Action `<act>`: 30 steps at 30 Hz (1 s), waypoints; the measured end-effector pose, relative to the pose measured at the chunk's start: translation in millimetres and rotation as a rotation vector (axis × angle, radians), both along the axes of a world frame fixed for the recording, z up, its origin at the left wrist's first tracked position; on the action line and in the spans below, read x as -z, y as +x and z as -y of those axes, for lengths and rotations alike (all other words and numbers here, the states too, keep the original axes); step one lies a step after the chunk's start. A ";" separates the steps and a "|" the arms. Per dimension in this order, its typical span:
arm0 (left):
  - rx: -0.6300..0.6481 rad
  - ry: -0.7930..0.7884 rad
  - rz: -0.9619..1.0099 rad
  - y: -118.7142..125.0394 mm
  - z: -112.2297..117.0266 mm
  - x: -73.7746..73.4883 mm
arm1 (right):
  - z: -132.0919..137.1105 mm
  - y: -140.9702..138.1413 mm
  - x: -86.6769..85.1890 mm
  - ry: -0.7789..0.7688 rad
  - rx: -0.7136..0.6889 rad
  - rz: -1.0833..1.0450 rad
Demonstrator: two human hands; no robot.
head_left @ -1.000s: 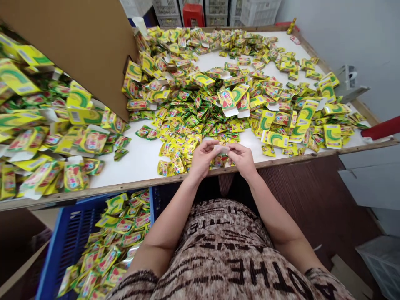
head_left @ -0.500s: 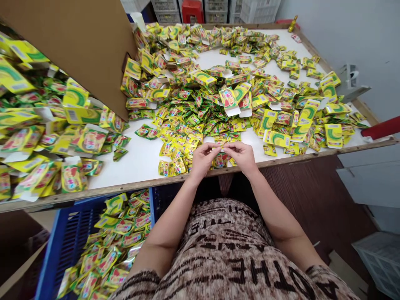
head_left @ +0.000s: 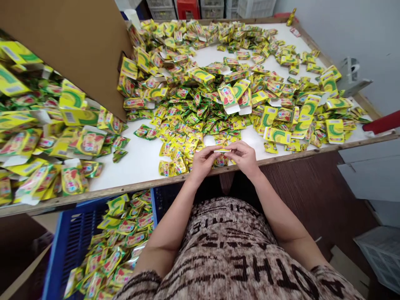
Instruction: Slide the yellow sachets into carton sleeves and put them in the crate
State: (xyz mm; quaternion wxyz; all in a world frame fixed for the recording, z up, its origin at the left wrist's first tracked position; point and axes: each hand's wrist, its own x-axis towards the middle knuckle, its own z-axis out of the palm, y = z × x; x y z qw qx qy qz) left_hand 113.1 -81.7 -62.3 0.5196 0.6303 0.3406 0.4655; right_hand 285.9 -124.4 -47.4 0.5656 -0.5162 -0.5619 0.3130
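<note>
Close to the table's front edge, a small yellow and green candy box [head_left: 222, 151] is seen almost edge-on between my two hands. My left hand [head_left: 202, 162] pinches its left end between thumb and fingers, and my right hand [head_left: 245, 158] pinches its right end the same way. Much of the box is covered by my fingers. Just left of my left hand lie small yellow candy packets [head_left: 179, 148]. Green packets [head_left: 203, 118] are heaped beyond my hands. Flattened boxes with white open flaps, such as one yellow box [head_left: 227, 96], rest on the heap.
A brown cardboard panel [head_left: 71, 46] stands on the table at left, with more boxes and packets beside it. Below the wooden table edge [head_left: 125, 186], a blue crate [head_left: 56, 254] holds filled boxes. A red pole [head_left: 383, 122] juts in at right.
Both hands have moved slightly down and a little apart, and more of the box's yellow edge shows between the fingers. The view has shifted slightly.
</note>
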 end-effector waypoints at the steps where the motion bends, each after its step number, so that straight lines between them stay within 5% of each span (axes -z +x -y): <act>1: -0.001 0.038 -0.016 -1.1 -0.7 0.1 | 0.9 -0.7 0.4 0.029 0.002 0.050; 9: 0.064 0.407 -0.153 -12.0 0.3 5.0 | 14.3 0.4 5.4 0.112 0.008 0.235; 12: 0.042 0.424 -0.192 -12.3 4.5 9.8 | -18.4 22.2 6.8 0.018 0.013 0.243; 14: 0.013 0.393 -0.238 -11.2 7.3 12.3 | -49.3 37.5 9.4 -0.078 0.210 0.384; 16: -0.006 0.320 -0.260 -10.3 8.9 13.8 | -72.3 47.1 13.1 -0.216 0.315 0.619; 18: -0.033 0.199 -0.213 -10.3 8.2 14.1 | -77.8 50.2 16.6 -0.307 0.266 0.793; 24: -0.130 -0.300 0.290 -20.2 -4.6 3.1 | -29.9 68.0 24.6 -0.364 0.148 0.757; 27: 0.042 -0.527 0.446 -44.2 -3.3 -3.3 | -22.9 84.8 25.9 -0.419 0.106 0.647; 30: 0.336 -0.657 0.297 -97.6 12.4 -3.2 | -29.5 93.5 26.8 -0.373 0.074 0.678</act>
